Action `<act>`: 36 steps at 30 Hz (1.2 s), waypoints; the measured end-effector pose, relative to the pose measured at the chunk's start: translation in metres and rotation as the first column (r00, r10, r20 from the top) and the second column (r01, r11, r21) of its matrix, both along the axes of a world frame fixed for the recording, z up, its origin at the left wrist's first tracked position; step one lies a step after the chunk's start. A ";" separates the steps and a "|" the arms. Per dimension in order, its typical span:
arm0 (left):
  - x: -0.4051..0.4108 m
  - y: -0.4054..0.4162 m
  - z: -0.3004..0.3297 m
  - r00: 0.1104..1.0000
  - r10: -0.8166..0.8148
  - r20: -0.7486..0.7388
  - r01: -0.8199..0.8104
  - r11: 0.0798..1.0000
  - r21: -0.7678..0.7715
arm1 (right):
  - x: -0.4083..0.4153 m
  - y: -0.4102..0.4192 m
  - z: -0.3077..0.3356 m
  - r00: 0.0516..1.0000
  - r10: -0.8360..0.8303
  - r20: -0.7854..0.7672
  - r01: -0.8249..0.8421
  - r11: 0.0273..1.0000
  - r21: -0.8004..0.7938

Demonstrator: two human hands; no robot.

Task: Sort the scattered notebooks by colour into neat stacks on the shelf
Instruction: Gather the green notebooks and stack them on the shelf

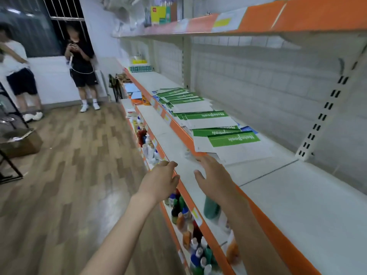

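Right fingers (206, 161): spread and fairly straight, tips at the near edge of the closest notebook (234, 141); whether contact is made cannot be told, nothing is pinched. Left fingers (170, 165): loosely curled, nothing held, hanging over the orange shelf lip (182, 133) just left of the right hand (215, 178).

Left hand (160, 182) is reached out beside the right, both at lower centre of the frame, forearms running in from the bottom edge.

Notebooks (196, 114): green-and-white covers, fanned in a loose overlapping run along the shelf (288, 197), from centre frame back toward upper centre. A few blue covers (248, 129) are glimpsed beneath and beside the green ones. Nearest pile overhangs the lip slightly. No squared stack is seen yet; sorting is judged barely begun.

Step in hand, as judged: the nearest green notebook is to be taken.
- Top cover should be slid clear of the one beneath before it is lifted, or the fan will be dragged along.
- Left hand is best laid flat on the pile as a stop.
- Overhanging edge is the risk: a pull toward the aisle could tip books off the lip onto the bottles (184, 219) on the lower shelves.
- Bare shelf at lower right is suited for a green stack; edges are to be squared against the back panel (258, 76).
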State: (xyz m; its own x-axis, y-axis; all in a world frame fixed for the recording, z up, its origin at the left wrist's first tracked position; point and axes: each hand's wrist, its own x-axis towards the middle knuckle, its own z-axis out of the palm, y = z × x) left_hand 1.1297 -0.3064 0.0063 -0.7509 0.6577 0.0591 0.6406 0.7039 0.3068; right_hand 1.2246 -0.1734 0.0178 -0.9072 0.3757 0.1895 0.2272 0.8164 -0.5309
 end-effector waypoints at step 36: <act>-0.204 0.272 0.018 0.652 -0.757 -0.051 0.756 0.654 -0.035 | -0.166 0.161 0.002 0.436 -0.859 0.267 0.894 0.448 -0.016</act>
